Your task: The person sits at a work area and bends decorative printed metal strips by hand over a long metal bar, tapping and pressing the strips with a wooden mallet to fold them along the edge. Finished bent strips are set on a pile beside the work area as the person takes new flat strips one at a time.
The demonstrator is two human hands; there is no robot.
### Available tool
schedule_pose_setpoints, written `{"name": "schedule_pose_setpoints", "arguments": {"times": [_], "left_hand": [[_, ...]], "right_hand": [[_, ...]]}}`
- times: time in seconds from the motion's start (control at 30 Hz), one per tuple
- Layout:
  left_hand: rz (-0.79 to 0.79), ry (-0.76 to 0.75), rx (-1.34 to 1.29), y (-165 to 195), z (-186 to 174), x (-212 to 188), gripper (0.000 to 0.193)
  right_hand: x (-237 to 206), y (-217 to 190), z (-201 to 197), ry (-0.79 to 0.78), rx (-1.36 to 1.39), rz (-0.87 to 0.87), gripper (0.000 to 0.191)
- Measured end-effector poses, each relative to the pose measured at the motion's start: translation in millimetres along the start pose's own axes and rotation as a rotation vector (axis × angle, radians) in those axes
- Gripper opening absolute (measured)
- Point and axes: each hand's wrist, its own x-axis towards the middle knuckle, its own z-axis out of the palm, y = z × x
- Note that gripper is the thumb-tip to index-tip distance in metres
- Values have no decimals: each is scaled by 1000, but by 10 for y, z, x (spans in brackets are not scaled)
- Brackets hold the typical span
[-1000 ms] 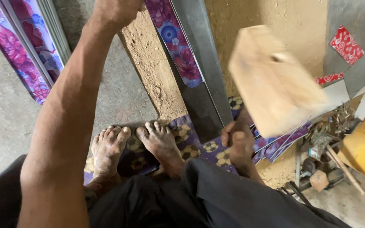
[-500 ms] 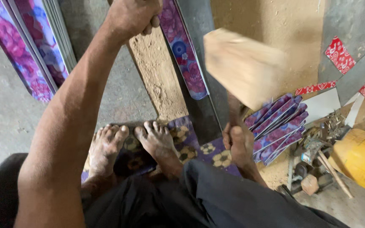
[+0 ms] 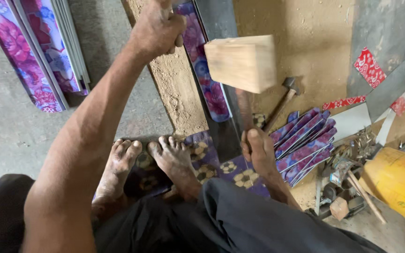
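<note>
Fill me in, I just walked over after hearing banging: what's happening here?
A person sits on the floor, bare feet on a patterned mat. The right hand grips a wooden mallet, raised, its head over a floral metal strip. The left hand holds that strip down at its far end. A small hammer lies on the sandy floor beside a stack of cut floral pieces.
</note>
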Motion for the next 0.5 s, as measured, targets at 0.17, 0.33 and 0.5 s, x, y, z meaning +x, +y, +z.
{"name": "schedule_pose_setpoints", "arguments": {"times": [0.17, 0.33, 0.5], "left_hand": [[-60, -3, -41, 47, 69, -123, 63], [-69, -1, 39, -10, 63, -79, 66], [-119, -31, -5, -76, 75, -59, 48]], "right_hand": [[56, -41, 49, 129, 131, -295, 45], [152, -52, 30, 22, 123, -37, 49], [235, -105, 31, 140, 111, -271, 49]]}}
